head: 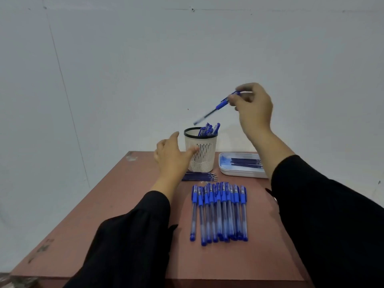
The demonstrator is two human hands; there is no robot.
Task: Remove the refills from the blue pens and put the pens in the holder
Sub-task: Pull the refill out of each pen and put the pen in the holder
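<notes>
Nearest on the table (128,215), a row of capped blue pens (219,213) lies untouched, so by my reckoning a good share of the work is left. Beyond it a small bunch of refills (200,176) lies loose just before the holder (201,151), more refills rest in the white tray (241,164) to the right, and several pens already stand in the holder. The left hand (171,155), fingers relaxed and apart, holds nothing beside the holder, while the right hand (252,107) pinches one pen (218,107) tilted above its rim, apparently about to go in.
</notes>
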